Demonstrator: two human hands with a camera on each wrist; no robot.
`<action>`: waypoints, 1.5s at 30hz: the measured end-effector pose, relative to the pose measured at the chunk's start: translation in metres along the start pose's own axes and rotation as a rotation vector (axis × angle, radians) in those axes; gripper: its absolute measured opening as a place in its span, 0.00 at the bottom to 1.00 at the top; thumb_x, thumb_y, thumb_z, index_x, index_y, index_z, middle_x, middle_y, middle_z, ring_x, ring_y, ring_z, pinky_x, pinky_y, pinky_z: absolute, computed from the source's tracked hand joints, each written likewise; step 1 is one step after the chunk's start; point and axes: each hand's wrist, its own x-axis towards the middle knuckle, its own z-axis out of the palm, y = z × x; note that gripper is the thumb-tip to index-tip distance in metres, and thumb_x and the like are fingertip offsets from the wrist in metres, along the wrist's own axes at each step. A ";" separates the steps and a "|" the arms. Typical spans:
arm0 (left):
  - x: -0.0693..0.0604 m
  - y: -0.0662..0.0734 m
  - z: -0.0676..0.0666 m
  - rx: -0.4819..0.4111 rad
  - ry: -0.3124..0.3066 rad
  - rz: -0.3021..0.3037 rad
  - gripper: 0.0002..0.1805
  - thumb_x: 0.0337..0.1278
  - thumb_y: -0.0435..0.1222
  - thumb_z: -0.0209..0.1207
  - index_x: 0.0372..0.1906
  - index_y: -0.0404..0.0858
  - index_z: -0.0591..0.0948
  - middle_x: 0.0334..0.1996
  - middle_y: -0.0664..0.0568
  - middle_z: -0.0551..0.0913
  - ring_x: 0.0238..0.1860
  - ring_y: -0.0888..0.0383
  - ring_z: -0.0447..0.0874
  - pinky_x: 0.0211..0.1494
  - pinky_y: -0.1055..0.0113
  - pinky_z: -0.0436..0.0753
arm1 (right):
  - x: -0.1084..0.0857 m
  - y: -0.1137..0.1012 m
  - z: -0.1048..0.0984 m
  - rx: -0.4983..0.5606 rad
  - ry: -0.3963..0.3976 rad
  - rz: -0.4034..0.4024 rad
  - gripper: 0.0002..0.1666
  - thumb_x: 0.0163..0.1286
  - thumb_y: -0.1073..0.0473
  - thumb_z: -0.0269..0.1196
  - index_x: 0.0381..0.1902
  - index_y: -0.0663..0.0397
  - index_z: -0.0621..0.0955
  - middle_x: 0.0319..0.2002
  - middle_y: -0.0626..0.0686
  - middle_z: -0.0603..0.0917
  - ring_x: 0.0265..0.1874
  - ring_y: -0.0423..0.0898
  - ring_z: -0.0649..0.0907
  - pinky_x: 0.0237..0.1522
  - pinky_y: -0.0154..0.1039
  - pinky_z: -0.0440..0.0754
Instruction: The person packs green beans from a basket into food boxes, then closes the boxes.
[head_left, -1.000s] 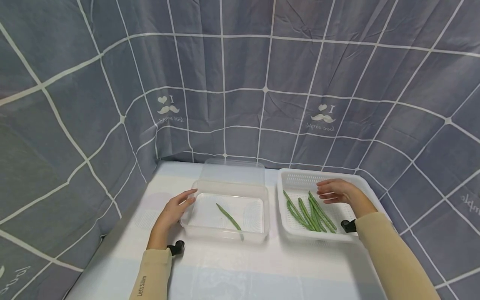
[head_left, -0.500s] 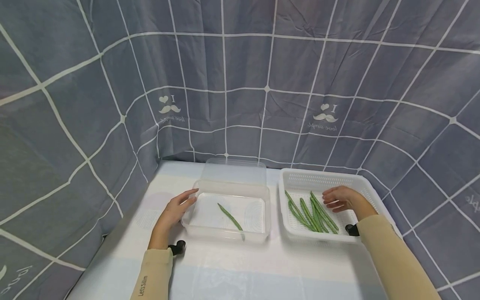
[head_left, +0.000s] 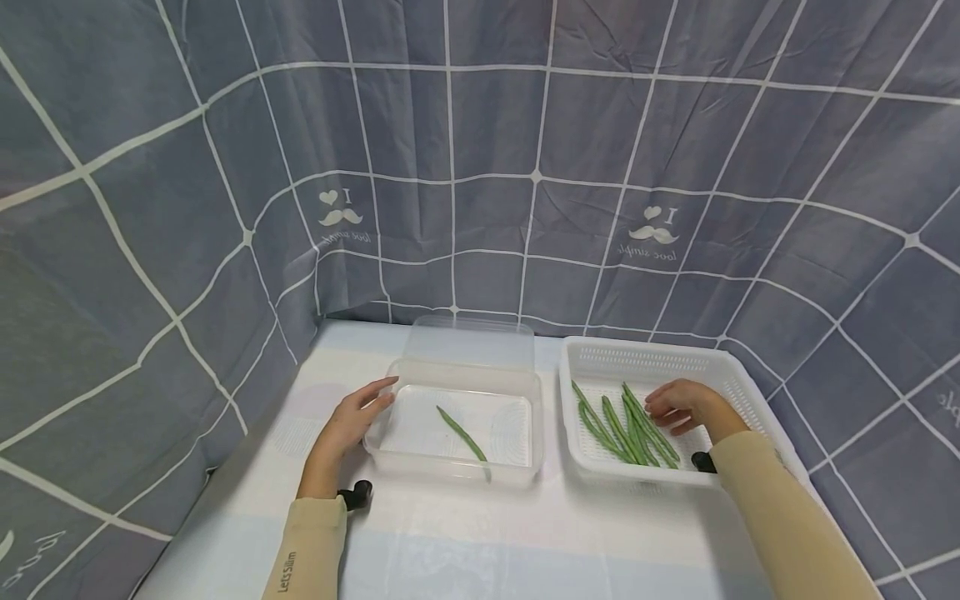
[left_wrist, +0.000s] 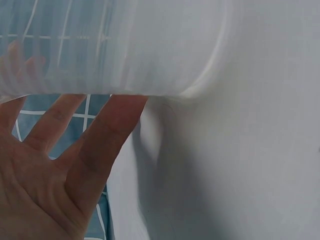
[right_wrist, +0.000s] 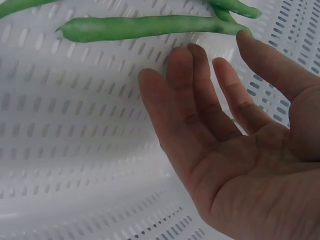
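We are seeing one left hand touching the left end of one clear container, its fingers spread and nearly straight, gripping nothing, while one lone green bean is lying inside, right of those fingertips. We are watching one right hand hovering in one white basket, its fingers loosely bent, its thumb parted, holding nothing, and at least five loose beans, overlapping too much for exact counting, are lying just left of its fingertips. One clear lid is lying beyond the left fingertips.
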 end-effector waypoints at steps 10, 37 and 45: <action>-0.002 0.001 0.000 -0.025 -0.009 -0.004 0.29 0.82 0.51 0.54 0.81 0.50 0.70 0.84 0.33 0.59 0.84 0.29 0.53 0.80 0.27 0.60 | 0.005 -0.005 0.009 -0.058 -0.016 0.008 0.25 0.76 0.62 0.63 0.64 0.72 0.77 0.35 0.48 0.89 0.37 0.45 0.89 0.49 0.51 0.90; -0.004 0.004 0.000 -0.027 -0.010 0.011 0.31 0.81 0.54 0.55 0.81 0.50 0.70 0.83 0.33 0.59 0.84 0.30 0.54 0.80 0.28 0.61 | 0.011 -0.017 0.023 -0.049 -0.040 -0.030 0.13 0.78 0.66 0.61 0.56 0.65 0.79 0.32 0.49 0.85 0.31 0.43 0.86 0.40 0.46 0.89; -0.003 0.002 0.000 -0.031 -0.004 0.013 0.29 0.82 0.51 0.54 0.80 0.49 0.71 0.83 0.32 0.59 0.84 0.30 0.54 0.80 0.28 0.60 | 0.010 -0.020 0.019 0.004 -0.031 -0.045 0.16 0.78 0.66 0.60 0.60 0.66 0.78 0.30 0.48 0.84 0.31 0.42 0.85 0.38 0.43 0.89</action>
